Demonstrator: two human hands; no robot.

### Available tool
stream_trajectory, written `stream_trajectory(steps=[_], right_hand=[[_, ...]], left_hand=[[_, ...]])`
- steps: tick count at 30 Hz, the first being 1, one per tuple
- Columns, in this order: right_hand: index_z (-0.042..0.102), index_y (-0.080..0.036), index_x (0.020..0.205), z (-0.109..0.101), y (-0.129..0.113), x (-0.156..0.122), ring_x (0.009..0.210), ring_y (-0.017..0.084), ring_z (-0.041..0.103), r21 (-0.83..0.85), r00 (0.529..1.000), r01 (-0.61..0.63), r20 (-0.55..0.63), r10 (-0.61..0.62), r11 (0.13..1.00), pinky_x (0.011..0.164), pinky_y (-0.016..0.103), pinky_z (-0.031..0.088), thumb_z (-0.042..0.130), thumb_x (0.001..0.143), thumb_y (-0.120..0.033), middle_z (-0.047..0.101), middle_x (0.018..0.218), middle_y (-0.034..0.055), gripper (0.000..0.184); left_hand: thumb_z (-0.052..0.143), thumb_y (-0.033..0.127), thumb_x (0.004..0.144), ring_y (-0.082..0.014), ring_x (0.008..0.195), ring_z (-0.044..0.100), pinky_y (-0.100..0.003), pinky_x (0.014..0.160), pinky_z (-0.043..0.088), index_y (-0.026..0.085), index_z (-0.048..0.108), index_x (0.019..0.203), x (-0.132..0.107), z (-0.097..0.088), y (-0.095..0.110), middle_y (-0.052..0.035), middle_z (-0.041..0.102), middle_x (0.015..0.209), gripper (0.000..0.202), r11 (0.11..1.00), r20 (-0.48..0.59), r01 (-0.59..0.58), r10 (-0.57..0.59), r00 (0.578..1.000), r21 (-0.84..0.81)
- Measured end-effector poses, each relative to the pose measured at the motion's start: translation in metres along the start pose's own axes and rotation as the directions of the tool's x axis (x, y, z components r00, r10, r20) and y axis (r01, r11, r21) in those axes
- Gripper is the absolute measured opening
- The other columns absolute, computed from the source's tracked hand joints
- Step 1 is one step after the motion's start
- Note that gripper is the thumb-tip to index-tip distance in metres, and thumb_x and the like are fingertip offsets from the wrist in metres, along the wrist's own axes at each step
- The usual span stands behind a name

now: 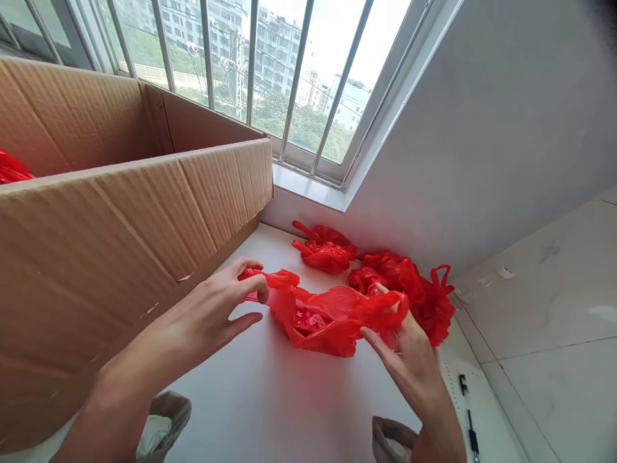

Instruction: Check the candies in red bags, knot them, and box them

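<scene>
A red plastic bag (322, 344) rests on the white tabletop with its mouth spread. Small pink and red pieces (310, 319) show inside, too crumpled in among the film to name. My left hand (231, 292) has its fingers hooked in the bag's left handle, the thumb standing apart below. On the other side, the fingers of my right hand (407, 344) go through the right handle, partly hidden by the red film, with the thumb near the bag's rim. Both handles are pulled outward, away from each other.
A large cardboard box (144, 218) stands at the left, with red plastic (13, 168) inside. Against the wall lie several gathered red bags (330, 254), more of them (409, 283) behind my right hand. A pen (471, 431) lies at the right edge. A barred window (270, 77) is behind.
</scene>
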State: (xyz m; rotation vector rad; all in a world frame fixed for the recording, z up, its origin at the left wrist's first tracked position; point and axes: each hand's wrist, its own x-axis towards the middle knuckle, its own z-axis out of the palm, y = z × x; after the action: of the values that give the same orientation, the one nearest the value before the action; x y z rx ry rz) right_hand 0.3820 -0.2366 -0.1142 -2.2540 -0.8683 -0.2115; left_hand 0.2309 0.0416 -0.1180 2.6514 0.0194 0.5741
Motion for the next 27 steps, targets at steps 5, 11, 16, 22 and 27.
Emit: stream_trajectory(steps=[5, 11, 16, 22, 27], right_hand=[[0.036, -0.03, 0.151, -0.014, -0.022, -0.018, 0.128, 0.031, 0.054, -0.075, 0.942, 0.16, -0.287, -0.174, 0.984, 0.09, 0.044, 0.057, 0.07, 0.086, -0.036, 0.048, 0.148, 0.0109, 0.074], [0.073, -0.031, 0.101, -0.008, -0.039, -0.023, 0.127, 0.032, 0.054, -0.326, 0.746, 0.396, -0.431, -0.508, 0.858, 0.098, 0.052, 0.049, 0.067, 0.088, -0.012, 0.062, 0.126, 0.0038, 0.024], [0.074, -0.026, 0.086, 0.019, -0.028, -0.014, 0.142, 0.039, 0.031, -0.449, 0.853, 0.423, -0.096, -0.514, 0.787, 0.104, 0.07, 0.037, 0.062, 0.091, -0.02, 0.055, 0.14, 0.0076, 0.014], [0.072, -0.026, 0.106, 0.04, -0.009, -0.018, 0.146, 0.052, 0.015, -0.547, 0.957, 0.287, 0.202, -0.209, 0.786, 0.099, 0.087, 0.018, 0.089, 0.061, -0.026, 0.04, 0.152, 0.0188, 0.048], [0.057, -0.023, 0.131, 0.041, -0.011, -0.024, 0.148, 0.052, -0.001, -0.515, 0.953, 0.257, 0.273, -0.128, 0.818, 0.101, 0.086, 0.013, 0.087, 0.058, -0.027, 0.007, 0.165, 0.0198, 0.079]], left_hand=[[0.055, 0.033, 0.098, -0.0216, 0.127, 0.049, -0.034, 0.099, 0.045, 0.031, 0.064, 0.098, -0.004, -0.014, 0.041, 0.0013, 0.043, 0.141, 0.009, 0.995, -0.21, -0.077, 0.088, 0.974, 0.061], [0.06, 0.012, 0.094, -0.0314, 0.145, 0.028, -0.047, 0.109, 0.04, 0.023, 0.064, 0.089, 0.0, -0.008, 0.079, -0.0038, 0.043, 0.144, 0.013, 0.975, -0.333, -0.196, 0.219, 0.917, 0.1], [0.058, 0.0, 0.087, -0.0393, 0.145, 0.023, -0.064, 0.111, 0.034, 0.016, 0.059, 0.07, 0.009, 0.019, 0.063, -0.0113, 0.047, 0.142, 0.023, 0.944, -0.072, -0.212, 0.237, 0.969, 0.252], [0.058, 0.007, 0.09, -0.0298, 0.105, 0.057, -0.049, 0.089, 0.047, 0.019, 0.063, 0.072, 0.021, 0.028, 0.044, -0.0092, 0.062, 0.1, 0.022, 0.962, 0.206, 0.005, -0.063, 0.977, 0.273], [0.066, 0.016, 0.09, -0.0242, 0.086, 0.057, -0.042, 0.078, 0.048, 0.018, 0.061, 0.091, 0.021, 0.025, 0.041, -0.0059, 0.059, 0.098, 0.005, 0.979, 0.283, 0.099, -0.148, 0.948, 0.178]])
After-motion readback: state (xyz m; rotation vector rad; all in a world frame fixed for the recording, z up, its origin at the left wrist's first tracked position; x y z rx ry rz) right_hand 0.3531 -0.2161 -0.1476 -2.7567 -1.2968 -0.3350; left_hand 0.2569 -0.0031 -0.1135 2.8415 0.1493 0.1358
